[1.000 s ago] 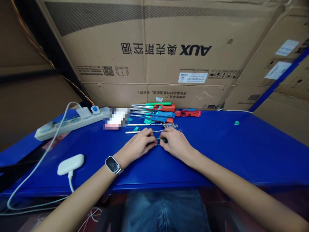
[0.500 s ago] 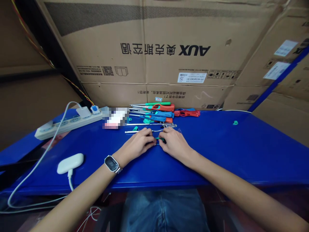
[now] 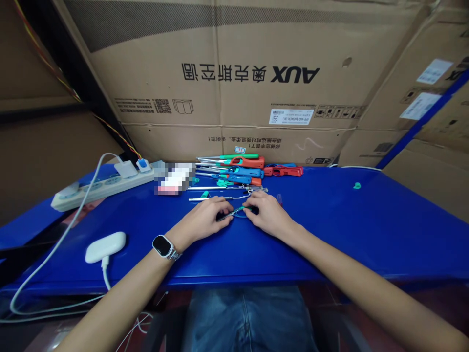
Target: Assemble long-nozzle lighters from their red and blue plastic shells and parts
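My left hand (image 3: 205, 219), a smartwatch (image 3: 162, 246) on its wrist, and my right hand (image 3: 267, 213) rest together on the blue table (image 3: 348, 230). Both pinch a small thin green-and-metal part (image 3: 238, 210) that spans the gap between their fingertips. Just beyond my fingers lie loose metal rods (image 3: 212, 198) with small green caps. Behind those is a pile of stick lighters (image 3: 242, 168) with red, blue and green handles.
A white power strip (image 3: 98, 186) lies at the back left, with a plugged cable running to a white oval device (image 3: 105, 247) near the front edge. A small green cap (image 3: 357, 186) sits alone at the right. Big cardboard boxes (image 3: 256, 83) wall the table's far side.
My hands have drawn slightly apart, and the thin green part now shows between the fingertips. The view shifted a little.
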